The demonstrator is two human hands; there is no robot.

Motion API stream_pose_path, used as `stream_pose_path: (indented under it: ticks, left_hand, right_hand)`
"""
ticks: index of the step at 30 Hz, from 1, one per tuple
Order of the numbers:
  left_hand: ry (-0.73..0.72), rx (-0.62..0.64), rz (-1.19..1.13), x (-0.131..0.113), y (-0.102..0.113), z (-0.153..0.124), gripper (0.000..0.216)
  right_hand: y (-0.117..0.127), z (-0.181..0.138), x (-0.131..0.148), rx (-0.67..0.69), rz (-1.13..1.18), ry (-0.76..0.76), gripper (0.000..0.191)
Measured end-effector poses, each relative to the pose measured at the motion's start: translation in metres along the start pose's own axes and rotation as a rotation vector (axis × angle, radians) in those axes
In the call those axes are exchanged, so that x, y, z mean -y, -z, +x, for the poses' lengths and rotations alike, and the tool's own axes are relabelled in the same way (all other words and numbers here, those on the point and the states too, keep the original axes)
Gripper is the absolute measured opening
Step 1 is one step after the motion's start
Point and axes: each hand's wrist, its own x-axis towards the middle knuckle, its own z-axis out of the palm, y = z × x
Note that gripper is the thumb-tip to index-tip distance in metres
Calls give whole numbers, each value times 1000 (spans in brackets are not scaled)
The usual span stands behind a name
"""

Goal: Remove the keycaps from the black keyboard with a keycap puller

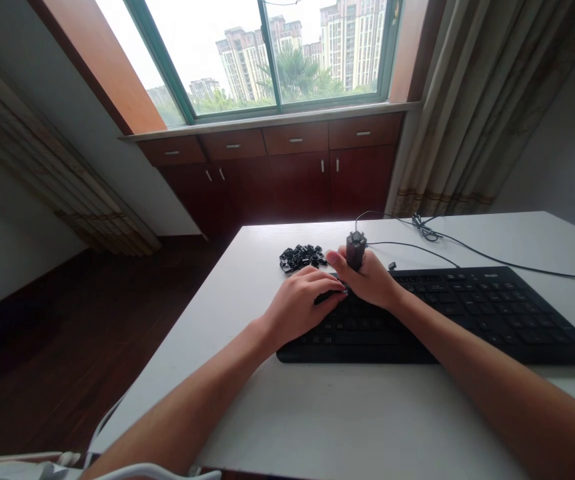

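Note:
A black keyboard [472,313] lies on the white table [347,413]. My right hand [370,280] is over its upper left part, fingers wrapped round a small dark upright tool [355,249]. Beside it, my left hand [300,305] rests on the keyboard's left end, fingers lying flat and pointing right, with the fingertips on the keys just under my right hand. A pile of loose black keycaps [301,257] sits on the table beyond my left hand. One single keycap [392,265] lies behind the keyboard.
The keyboard's cable [467,250] loops across the back of the table, with a bundled section [425,230]. The table's left edge drops to a dark wooden floor [67,347]. Red-brown cabinets [287,173] under a window and curtains [472,113] stand beyond.

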Motion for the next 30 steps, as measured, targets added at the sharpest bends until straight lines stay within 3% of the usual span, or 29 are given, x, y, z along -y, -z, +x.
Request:
stream_pose_path:
  ticks: [6, 19, 25, 30]
  left_hand:
    - [-150, 5, -18, -5, 3, 1, 11]
    - [-234, 262, -106, -11, 12, 8, 26]
    - [-257, 207, -88, -7, 9, 7, 27]
    - [-322, 125, -19, 2, 11, 4, 26]
  right_hand:
    - [-5, 3, 1, 5, -1, -76, 54]
    - [-8, 0, 0, -82, 68, -21, 53]
    - [-15, 2, 3, -254, 243, -68, 53]
    - [-18, 4, 5, -241, 272, -88, 56]
